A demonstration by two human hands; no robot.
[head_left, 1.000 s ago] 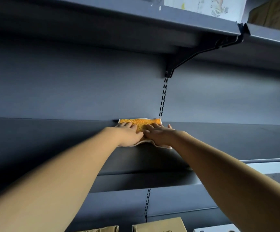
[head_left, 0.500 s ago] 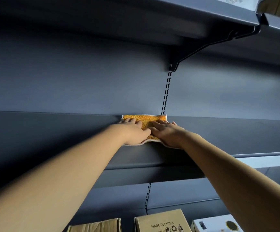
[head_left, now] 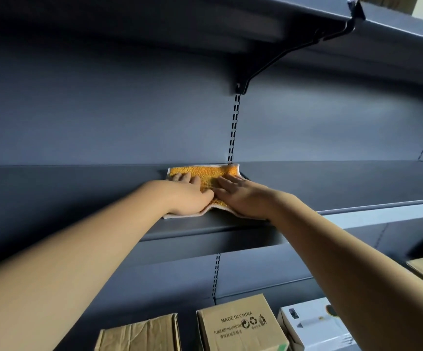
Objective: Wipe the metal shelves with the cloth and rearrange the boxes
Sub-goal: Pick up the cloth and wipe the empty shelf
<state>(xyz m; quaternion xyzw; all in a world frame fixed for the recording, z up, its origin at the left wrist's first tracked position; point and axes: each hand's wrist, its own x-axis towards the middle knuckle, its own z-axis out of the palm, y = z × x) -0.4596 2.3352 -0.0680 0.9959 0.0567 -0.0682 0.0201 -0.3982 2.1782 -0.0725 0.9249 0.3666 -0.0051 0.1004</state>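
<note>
A grey-blue back panel [head_left: 104, 110] fills the view, dim at 9 o'clock and paler toward 3 o'clock. A slotted black rail [head_left: 233, 133] runs up its middle to a black bracket [head_left: 242, 86] at 1 o'clock.

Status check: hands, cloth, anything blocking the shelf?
Flat, side by side on orange cloth: left hand, right hand. Cloth at back edge of metal shelf. No obstruction seen; boxes on shelf below.
</note>
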